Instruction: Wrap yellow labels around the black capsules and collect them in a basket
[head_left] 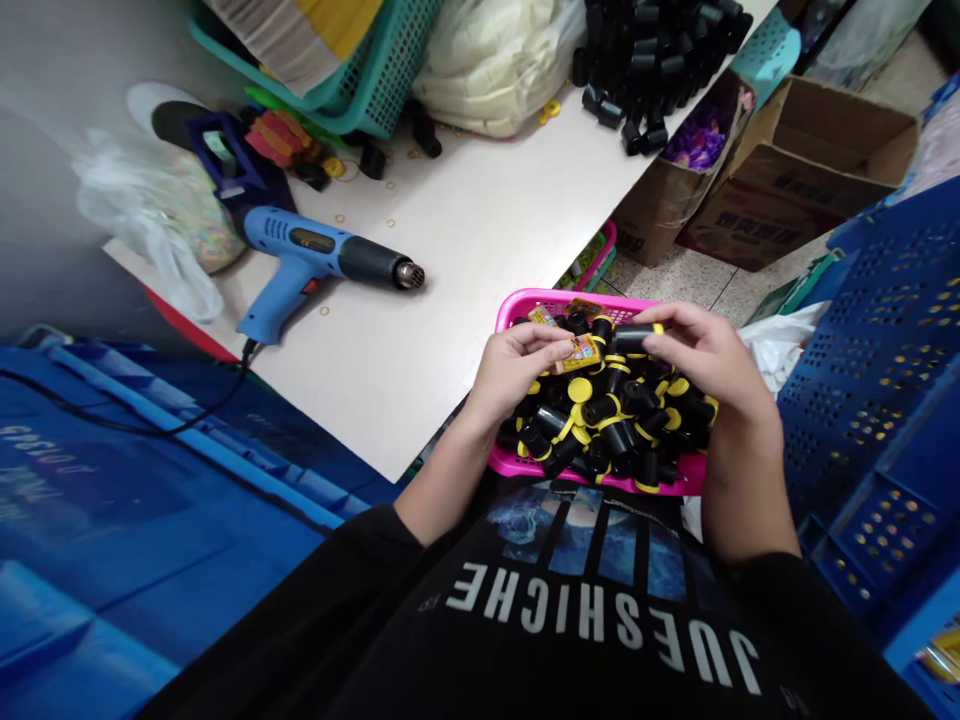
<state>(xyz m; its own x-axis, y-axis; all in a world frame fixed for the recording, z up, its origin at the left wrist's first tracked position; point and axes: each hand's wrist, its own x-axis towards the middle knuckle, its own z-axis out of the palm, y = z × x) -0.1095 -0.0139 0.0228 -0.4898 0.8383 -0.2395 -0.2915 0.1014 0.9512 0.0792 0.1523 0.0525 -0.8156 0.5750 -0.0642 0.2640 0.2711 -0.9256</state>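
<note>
Over the pink basket (517, 462), my left hand (517, 365) pinches a small yellow printed packet (579, 353) between thumb and fingers. Just right of it, my right hand (705, 355) holds a black cylinder (632, 338) with a yellow rim, lying roughly sideways. The packet and the cylinder are close together; whether they touch is hard to tell. Beneath both hands, the basket is full of black cylinders with yellow caps (580, 390). Another yellow packet (541, 316) lies near the basket's back left.
A blue heat gun (307, 250) with a cord lies on the white table (420, 370). Behind it are a green basket (390, 85), a bag of pale material (495, 70) and piled black parts (660, 60). Cardboard boxes (795, 180) and blue crates (885, 380) stand to the right.
</note>
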